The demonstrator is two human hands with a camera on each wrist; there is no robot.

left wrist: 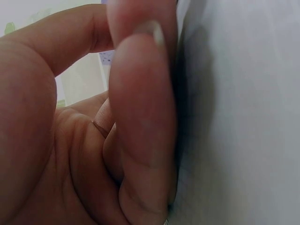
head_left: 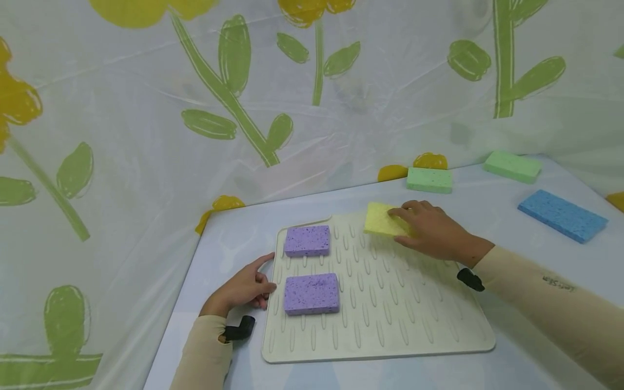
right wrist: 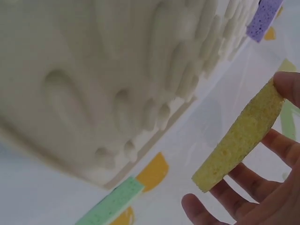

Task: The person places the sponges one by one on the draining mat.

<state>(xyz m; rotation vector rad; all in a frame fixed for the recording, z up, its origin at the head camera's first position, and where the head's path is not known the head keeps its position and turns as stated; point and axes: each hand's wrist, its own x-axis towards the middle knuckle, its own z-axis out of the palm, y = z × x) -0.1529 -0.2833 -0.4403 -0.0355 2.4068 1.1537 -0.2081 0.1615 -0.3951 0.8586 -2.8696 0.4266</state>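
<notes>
My right hand point(head_left: 436, 230) pinches a yellow sponge point(head_left: 380, 219) between thumb and fingers over the far part of a cream ridged mat point(head_left: 370, 330). In the right wrist view the yellow sponge point(right wrist: 239, 136) shows edge-on, apart from the mat's surface. My left hand point(head_left: 246, 287) rests at the mat's left edge, with index finger and thumb touching the rim. Its other fingers are loosely bent against the table, as the left wrist view shows close up. Two purple speckled sponges lie on the mat's left side, one farther back point(head_left: 307, 241) and one nearer point(head_left: 312, 294).
Past the mat's far right corner lie a small green sponge point(head_left: 429, 180) and a larger green sponge point(head_left: 513, 166). A blue sponge point(head_left: 563, 215) lies farther right on the pale table point(head_left: 512, 254). Behind the table hangs a white flower-print sheet point(head_left: 380, 119).
</notes>
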